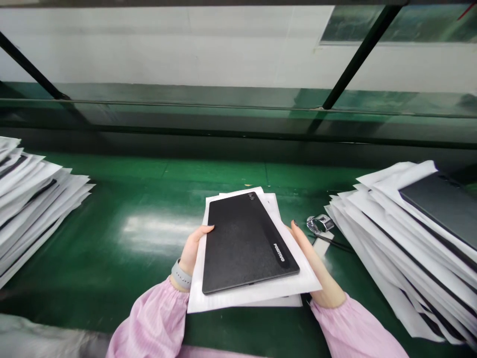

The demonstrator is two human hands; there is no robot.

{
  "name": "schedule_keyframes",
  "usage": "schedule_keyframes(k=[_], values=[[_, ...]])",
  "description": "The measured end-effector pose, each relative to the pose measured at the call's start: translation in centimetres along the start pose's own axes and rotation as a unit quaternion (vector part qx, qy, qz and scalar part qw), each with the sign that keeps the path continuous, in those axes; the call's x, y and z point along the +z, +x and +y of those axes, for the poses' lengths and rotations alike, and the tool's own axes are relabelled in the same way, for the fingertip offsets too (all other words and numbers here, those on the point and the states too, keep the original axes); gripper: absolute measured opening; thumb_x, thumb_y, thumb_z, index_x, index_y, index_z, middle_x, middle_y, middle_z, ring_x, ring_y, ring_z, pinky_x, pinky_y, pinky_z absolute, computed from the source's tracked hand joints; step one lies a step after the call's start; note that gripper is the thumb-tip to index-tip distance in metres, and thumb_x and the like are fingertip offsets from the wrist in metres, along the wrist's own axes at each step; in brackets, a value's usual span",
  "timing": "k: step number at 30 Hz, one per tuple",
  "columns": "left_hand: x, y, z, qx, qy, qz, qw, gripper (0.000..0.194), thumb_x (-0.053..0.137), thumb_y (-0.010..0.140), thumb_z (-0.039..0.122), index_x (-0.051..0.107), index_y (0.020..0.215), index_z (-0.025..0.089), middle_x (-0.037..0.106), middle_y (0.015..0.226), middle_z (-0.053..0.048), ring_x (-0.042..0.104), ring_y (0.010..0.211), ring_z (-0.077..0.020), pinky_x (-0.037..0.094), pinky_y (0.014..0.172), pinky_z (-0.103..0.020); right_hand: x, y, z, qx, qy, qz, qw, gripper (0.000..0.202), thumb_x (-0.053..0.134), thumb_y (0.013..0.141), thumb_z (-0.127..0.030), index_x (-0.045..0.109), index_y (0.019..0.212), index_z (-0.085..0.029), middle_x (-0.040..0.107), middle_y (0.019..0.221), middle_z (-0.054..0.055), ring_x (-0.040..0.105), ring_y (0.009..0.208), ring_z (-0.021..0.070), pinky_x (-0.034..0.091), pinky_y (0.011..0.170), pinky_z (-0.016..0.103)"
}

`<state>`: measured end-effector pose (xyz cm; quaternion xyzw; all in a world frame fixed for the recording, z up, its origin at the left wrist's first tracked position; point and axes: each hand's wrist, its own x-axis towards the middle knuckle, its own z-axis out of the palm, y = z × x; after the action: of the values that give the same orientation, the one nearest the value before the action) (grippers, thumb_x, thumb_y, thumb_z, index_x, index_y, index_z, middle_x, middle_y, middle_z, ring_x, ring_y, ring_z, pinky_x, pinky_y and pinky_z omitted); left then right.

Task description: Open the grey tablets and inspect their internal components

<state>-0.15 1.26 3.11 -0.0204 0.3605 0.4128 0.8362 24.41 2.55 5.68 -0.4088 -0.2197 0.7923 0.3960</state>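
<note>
A black tablet (246, 243) marked POSITIVO lies back side up on a white protective sheet (309, 281), tilted above the green table. My left hand (193, 251) is closed on the tablet's left edge together with the sheet, thumb on top of the tablet and the other fingers hidden below. At the right edge of the sheet is my right hand (311, 258), seen side-on, with most of its fingers hidden behind the sheet. Under these a second white sheet (286, 301) shows in part.
To the right stands a leaning stack of white sheets (402, 238) with dark tablets between, another tablet (443, 204) on top. A similar stack (40, 199) is at the left. A shiny metal and cable item (320, 224) lies on the green table (149, 199). Dark struts (357, 59) cross behind.
</note>
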Motion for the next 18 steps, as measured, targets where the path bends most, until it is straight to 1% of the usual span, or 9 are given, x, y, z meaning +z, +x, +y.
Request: schedule_keyframes(k=[2,5,6,8,10,12,15,16,18], values=[[-0.1,0.1,-0.2,0.007,0.010,-0.011,1.000,0.028,0.053,0.086,0.021,0.074,0.088,0.002,0.077,0.073,-0.014,0.075,0.069,-0.0247,0.058,0.064,-0.030,0.0,-0.3,0.2,0.035,-0.007,0.011,0.999,0.036,0.072,0.080,-0.049,0.072,0.099,-0.019,0.077,0.087,0.006,0.072,0.082,0.0265,0.056,0.072,0.034],[-0.1,0.0,-0.7,0.044,0.021,-0.031,0.998,0.020,0.067,0.081,0.026,0.076,0.085,0.008,0.078,0.075,-0.010,0.075,0.070,-0.0226,0.059,0.067,-0.028,-0.4,-0.4,0.7,0.015,-0.018,0.041,0.999,0.039,0.080,0.066,-0.028,0.072,0.104,-0.020,0.078,0.083,0.003,0.072,0.070,0.0220,0.055,0.060,0.028],[0.0,-0.2,-0.8,0.061,0.026,-0.040,0.997,0.022,0.075,0.076,0.030,0.077,0.086,0.010,0.079,0.077,-0.008,0.075,0.073,-0.0229,0.059,0.070,-0.028,-0.6,-0.4,0.9,0.008,-0.020,0.044,0.999,0.043,0.080,0.063,-0.023,0.072,0.106,-0.021,0.079,0.084,0.002,0.072,0.068,0.0210,0.055,0.059,0.028],[0.4,-0.7,-1.3,0.086,0.043,-0.059,0.994,0.038,0.088,0.062,0.040,0.079,0.087,0.012,0.079,0.079,-0.008,0.075,0.077,-0.0261,0.060,0.077,-0.032,-0.9,-0.1,1.3,0.004,-0.018,0.030,0.999,0.045,0.079,0.062,-0.019,0.072,0.107,-0.021,0.079,0.087,0.002,0.072,0.070,0.0206,0.056,0.062,0.028],[1.2,-1.5,-1.9,0.102,0.066,-0.079,0.989,0.048,0.092,0.054,0.045,0.080,0.087,0.013,0.080,0.083,-0.010,0.075,0.084,-0.0300,0.058,0.086,-0.037,-0.9,0.2,1.6,-0.013,-0.009,0.000,1.000,0.042,0.079,0.064,-0.018,0.073,0.105,-0.020,0.079,0.090,0.003,0.073,0.076,0.0209,0.056,0.069,0.029],[2.1,-2.4,-2.5,0.139,0.121,-0.111,0.977,0.049,0.091,0.059,0.044,0.080,0.097,0.016,0.079,0.098,-0.010,0.072,0.098,-0.0322,0.052,0.097,-0.039,-0.9,0.4,2.0,-0.035,0.000,-0.041,0.999,0.039,0.079,0.065,-0.018,0.073,0.104,-0.020,0.079,0.096,0.005,0.073,0.085,0.0216,0.056,0.077,0.030],[3.5,-3.8,-3.4,0.222,0.256,-0.156,0.928,0.049,0.081,0.075,0.043,0.072,0.120,0.027,0.071,0.126,-0.006,0.061,0.121,-0.0318,0.044,0.107,-0.040,-0.9,0.5,2.5,-0.064,0.007,-0.097,0.993,0.042,0.079,0.069,-0.019,0.072,0.111,-0.020,0.077,0.107,0.006,0.072,0.096,0.0230,0.054,0.088,0.033],[4.0,-4.3,-3.6,0.238,0.293,-0.162,0.912,0.048,0.078,0.078,0.044,0.070,0.123,0.029,0.069,0.130,-0.005,0.059,0.124,-0.0311,0.043,0.107,-0.039,-0.9,0.5,2.6,-0.073,0.007,-0.112,0.991,0.043,0.078,0.071,-0.019,0.071,0.113,-0.021,0.076,0.109,0.006,0.071,0.098,0.0232,0.053,0.090,0.033],[5.0,-5.2,-4.1,0.250,0.329,-0.145,0.899,0.043,0.077,0.080,0.046,0.072,0.121,0.033,0.070,0.127,-0.002,0.061,0.120,-0.0287,0.046,0.103,-0.036,-1.0,0.5,2.7,-0.085,0.005,-0.137,0.987,0.045,0.078,0.073,-0.020,0.069,0.117,-0.021,0.075,0.112,0.006,0.071,0.100,0.0233,0.053,0.090,0.034]])
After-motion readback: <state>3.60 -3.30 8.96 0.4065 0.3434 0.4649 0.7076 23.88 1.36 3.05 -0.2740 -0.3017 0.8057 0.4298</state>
